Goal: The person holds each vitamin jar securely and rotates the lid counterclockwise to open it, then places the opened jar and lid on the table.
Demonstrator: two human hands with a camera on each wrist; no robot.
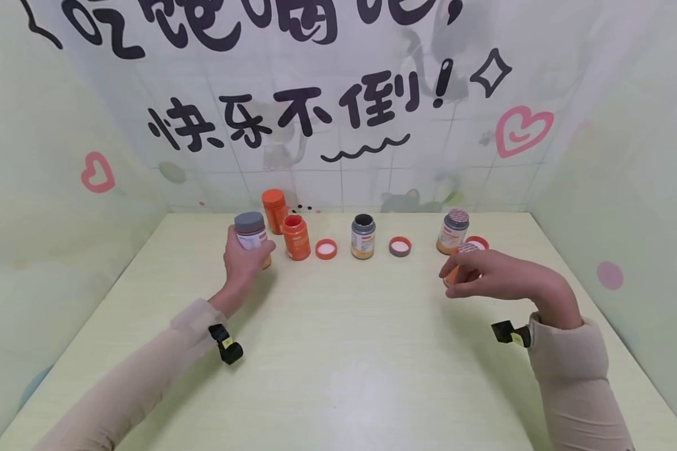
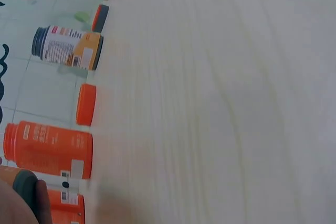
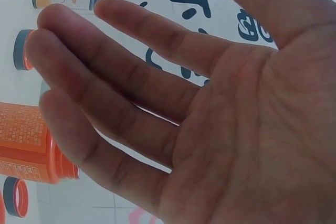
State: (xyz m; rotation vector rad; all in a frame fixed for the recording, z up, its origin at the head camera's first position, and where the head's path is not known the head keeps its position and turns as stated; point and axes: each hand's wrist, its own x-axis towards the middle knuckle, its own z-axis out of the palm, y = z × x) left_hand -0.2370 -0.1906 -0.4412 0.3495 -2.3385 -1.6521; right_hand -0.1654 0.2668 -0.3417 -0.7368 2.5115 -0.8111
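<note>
My left hand (image 1: pixel 244 260) grips a white-and-orange bottle with a grey cap (image 1: pixel 250 220) at the left end of the row. Only the bottle's grey base (image 2: pixel 25 186) and part of its side show beside that hand in the left wrist view. My right hand (image 1: pixel 499 275) hovers over the table's right side with its fingers extended, holding nothing. Behind it stands an uncapped orange bottle (image 3: pixel 23 142) with a pale top, mostly hidden by the hand in the head view. Next to that is a white-and-orange bottle (image 1: pixel 452 233), uncapped, with a printed seal on its mouth.
Along the back stand a capped orange bottle (image 1: pixel 274 210), an open orange bottle (image 1: pixel 298 241) and an open white bottle (image 1: pixel 363 239). Lying between them are an orange lid (image 1: pixel 325 248) and a grey lid (image 1: pixel 399 246). Another lid (image 1: pixel 479 241) lies behind my right hand. Walls enclose the table.
</note>
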